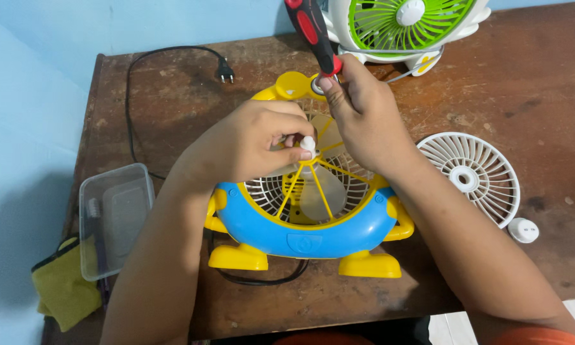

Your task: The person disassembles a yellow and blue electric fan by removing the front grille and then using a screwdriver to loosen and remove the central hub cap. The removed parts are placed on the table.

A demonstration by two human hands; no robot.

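Observation:
A small blue and yellow desk fan [300, 230] lies face up on the brown wooden table [504, 96], its front grille off and its pale blades showing. My left hand [255, 140] pinches the white cap at the fan's hub. My right hand [364, 115] rests over the upper part of the fan, touching the hub with its lower fingers, and holds a red and black screwdriver [313, 32] whose handle points up and away.
A white round grille [472, 176] and a small white cap [523, 230] lie to the right. A green and white fan [402, 25] stands at the back. A clear plastic box [115, 217], a yellow cloth [60, 287] and a black power cord with plug [223, 69] are on the left.

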